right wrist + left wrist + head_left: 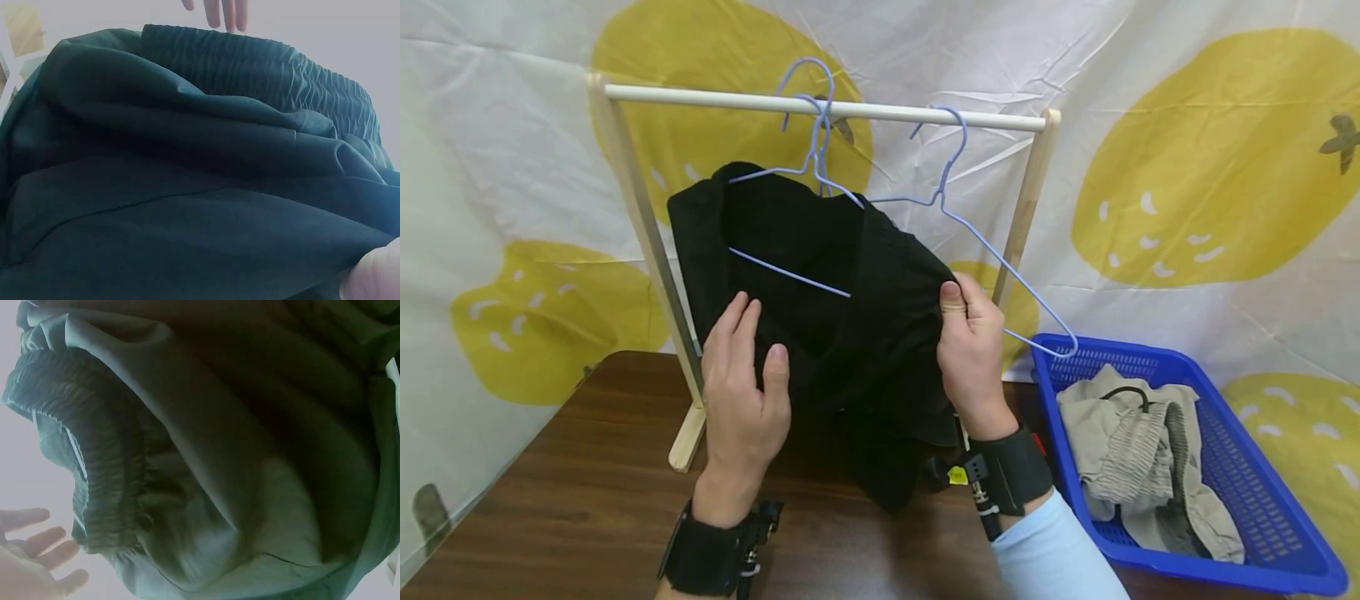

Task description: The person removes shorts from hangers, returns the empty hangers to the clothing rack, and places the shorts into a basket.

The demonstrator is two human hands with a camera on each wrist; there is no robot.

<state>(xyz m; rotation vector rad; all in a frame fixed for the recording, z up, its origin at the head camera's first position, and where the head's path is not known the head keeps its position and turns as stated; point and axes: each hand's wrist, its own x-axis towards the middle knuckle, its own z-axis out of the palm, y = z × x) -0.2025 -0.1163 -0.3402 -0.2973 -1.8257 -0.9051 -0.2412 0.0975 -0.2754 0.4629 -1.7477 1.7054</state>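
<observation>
A black garment [895, 325] with a gathered elastic band [106, 444] is on a light blue wire hanger [790, 273], whose hook overlaps the rod. My right hand [972, 354] grips the garment's right edge, thumb on the front; that thumb [375, 275] shows at the corner of the right wrist view. My left hand [741, 383] is by the left front of the cloth, fingers straight and thumb apart. The left wrist view has this hand [37, 556] beside the elastic band, pinching nothing.
The rack's white rod [700, 97] stands on wooden legs [687, 437] on a brown table [565, 475]. A bare blue hanger [992, 250] hangs to the right, and another hook is behind the garment's. At right, a blue basket [1292, 500] contains beige clothing [1127, 450].
</observation>
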